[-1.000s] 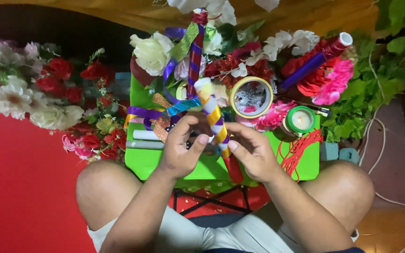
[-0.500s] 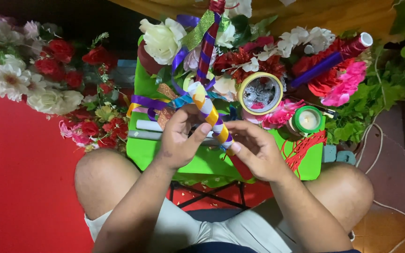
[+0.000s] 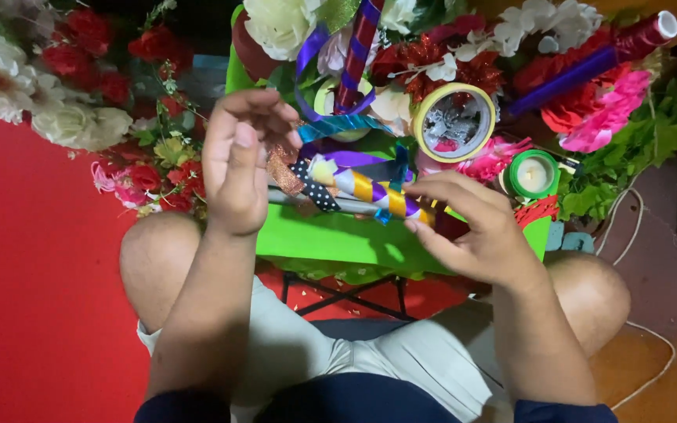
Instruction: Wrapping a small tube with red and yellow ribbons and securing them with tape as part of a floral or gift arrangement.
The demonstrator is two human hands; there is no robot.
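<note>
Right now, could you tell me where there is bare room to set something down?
The near strip of the green board, between the left hand and right hand, is bare. Beyond it, flowers, tape rolls and ribbon crowd everything.

A ribbon-wrapped stick (image 3: 374, 192) is lying across a box (image 3: 338, 239) between the left hand (image 3: 240, 160) and the right hand (image 3: 472, 223), with a tape roll (image 3: 454, 121) sitting behind it.
</note>
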